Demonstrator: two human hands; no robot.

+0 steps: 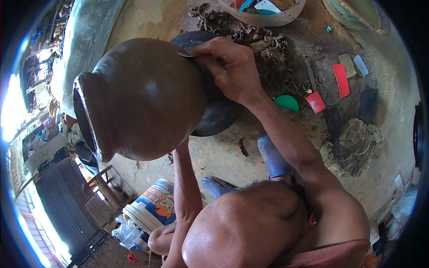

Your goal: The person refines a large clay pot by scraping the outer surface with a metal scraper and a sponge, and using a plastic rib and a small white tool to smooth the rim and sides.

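Far left, low: a white plastic bucket (149, 207), cylindrical, with a printed orange and blue label, standing on the ground beside crumpled white plastic.

Left of centre: a round-bellied clay pot (143, 98), dark brown, smooth and faintly glossy as if damp, with a short neck and flared rim. It is tipped on its side, mouth turned to the left, base toward a dark round dish (219, 114) lying on the floor just behind it.

Below the pot: the left forearm rises under the belly. The left hand is hidden behind the pot, so I cannot tell whether its fingers are clenched or released.

Centre: the right hand (230, 67) rests on the pot's upper shoulder. Its fingers (210, 50) are curled and pinched on a small thin scraper (184, 54), a flat pale sliver pressed against the clay.

Behind the hand: a heap of dry, crumbly clay trimmings (259, 42), dark and flaky, spread across the mud-stained concrete floor (223, 156).

Top centre: a shallow pale bowl (268, 18) holding small tools.

Right of centre: a green half-round rib (287, 102), flat plastic; beside it two red rectangular scrapers (342, 80), one pale blue strip (361, 65), one tan card.

Right: a crumpled, clay-caked grey cloth (353, 145).

Lower centre: blue rubber footwear (272, 156) and a bare knee.
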